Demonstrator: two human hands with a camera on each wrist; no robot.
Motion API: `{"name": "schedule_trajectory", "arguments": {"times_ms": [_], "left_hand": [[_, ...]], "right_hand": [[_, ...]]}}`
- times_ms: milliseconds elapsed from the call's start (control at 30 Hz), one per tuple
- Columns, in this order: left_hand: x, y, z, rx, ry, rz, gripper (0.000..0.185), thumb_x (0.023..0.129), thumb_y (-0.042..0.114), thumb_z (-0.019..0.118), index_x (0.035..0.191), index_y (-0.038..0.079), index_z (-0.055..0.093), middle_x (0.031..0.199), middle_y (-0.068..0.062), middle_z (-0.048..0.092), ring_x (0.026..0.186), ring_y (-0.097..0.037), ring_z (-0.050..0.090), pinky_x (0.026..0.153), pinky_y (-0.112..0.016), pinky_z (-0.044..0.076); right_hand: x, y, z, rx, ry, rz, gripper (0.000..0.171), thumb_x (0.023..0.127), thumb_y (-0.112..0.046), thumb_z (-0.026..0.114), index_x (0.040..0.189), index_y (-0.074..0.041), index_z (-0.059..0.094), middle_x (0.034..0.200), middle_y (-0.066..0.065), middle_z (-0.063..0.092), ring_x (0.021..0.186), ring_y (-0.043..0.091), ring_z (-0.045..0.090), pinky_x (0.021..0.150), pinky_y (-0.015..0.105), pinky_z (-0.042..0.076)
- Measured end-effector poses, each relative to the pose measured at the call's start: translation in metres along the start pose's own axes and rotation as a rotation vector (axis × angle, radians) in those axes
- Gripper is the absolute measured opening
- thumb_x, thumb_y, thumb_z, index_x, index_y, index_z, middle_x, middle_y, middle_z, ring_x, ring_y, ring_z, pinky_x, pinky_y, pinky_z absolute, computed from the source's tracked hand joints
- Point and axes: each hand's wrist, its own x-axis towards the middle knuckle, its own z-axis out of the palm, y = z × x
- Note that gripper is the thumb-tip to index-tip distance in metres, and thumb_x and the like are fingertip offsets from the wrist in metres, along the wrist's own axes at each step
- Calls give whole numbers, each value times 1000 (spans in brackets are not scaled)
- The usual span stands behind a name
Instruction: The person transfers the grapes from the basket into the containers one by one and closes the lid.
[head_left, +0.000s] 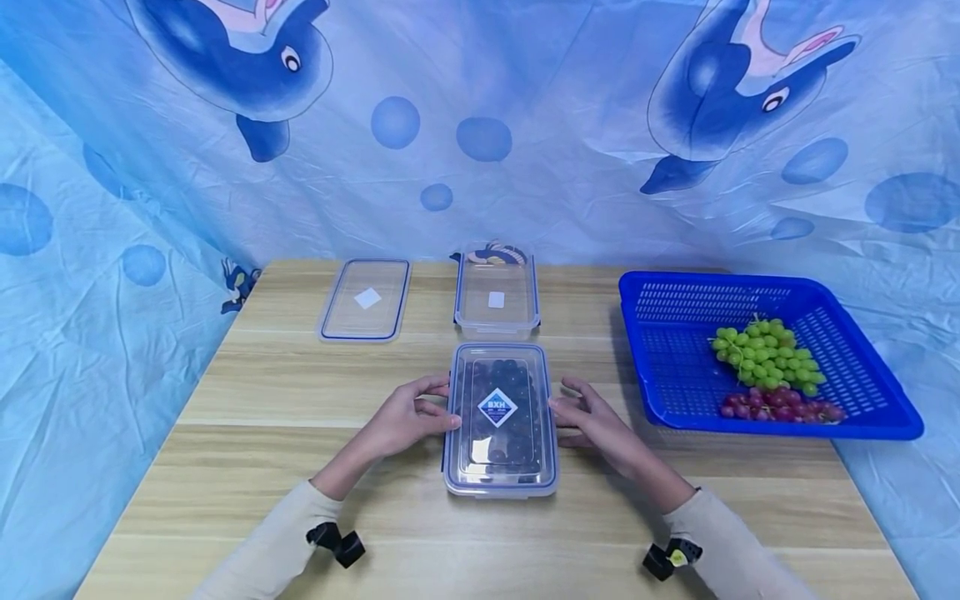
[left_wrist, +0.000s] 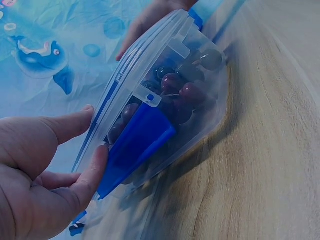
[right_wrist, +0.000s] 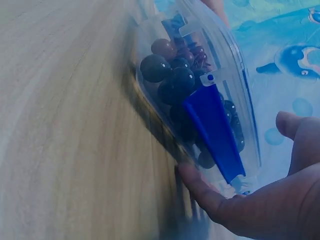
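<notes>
A clear food container (head_left: 500, 454) with a blue-edged lid and a diamond label stands on the table, dark grapes (right_wrist: 175, 80) showing through its walls. At its left side my left hand (head_left: 415, 417) holds the edge, thumb at the lid's rim and a finger against the blue latch (left_wrist: 137, 145). My right hand (head_left: 596, 423) is at the opposite side. In the right wrist view, one finger touches the container low down near another blue latch (right_wrist: 215, 132), while the thumb is spread apart from it. Whether the latches are fastened, I cannot tell.
Behind the container stands a second clear box (head_left: 497, 321); to its left lies a loose lid (head_left: 365, 312) with a blue seal. A blue basket (head_left: 660, 367) at the right holds green grapes (head_left: 772, 354) and red grapes (head_left: 783, 406). A dolphin-print curtain (head_left: 555, 192) hangs behind the table.
</notes>
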Motion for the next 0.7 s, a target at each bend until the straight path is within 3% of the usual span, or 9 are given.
{"name": "schedule_trajectory", "arguments": {"times_ms": [133, 267, 467, 700], "left_hand": [[0, -1, 0, 2, -1, 0, 74, 87, 14, 82, 149, -2, 46, 132, -20, 60, 101, -25, 70, 78, -35, 63], [0, -1, -1, 9, -2, 0, 74, 87, 14, 82, 149, -3, 46, 132, -20, 61, 101, -25, 70, 78, -34, 63], [1, 0, -1, 9, -4, -3, 74, 87, 14, 83, 149, -3, 46, 131, -19, 61, 100, -24, 70, 78, -35, 63], [1, 0, -1, 5, -7, -1, 75, 86, 14, 83, 149, -3, 46, 130, -19, 61, 100, -24, 70, 78, -35, 63]], "right_hand": [[1, 2, -1, 87, -56, 36, 87, 101, -32, 65, 160, 2, 12, 138, 29, 54, 111, 28, 66, 96, 46, 59], [0, 2, 1, 103, -85, 45, 85, 98, -25, 69, 159, 4, 17, 128, 23, 62, 105, 23, 69, 93, 44, 61], [-2, 0, 3, 23, -3, 33, 74, 94, -25, 75, 151, 5, 38, 119, 17, 65, 96, 20, 69, 86, 40, 63], [-6, -7, 4, -110, 54, -77, 67, 92, -21, 79, 144, 9, 50, 109, 18, 71, 88, 21, 73, 77, 41, 65]]}}
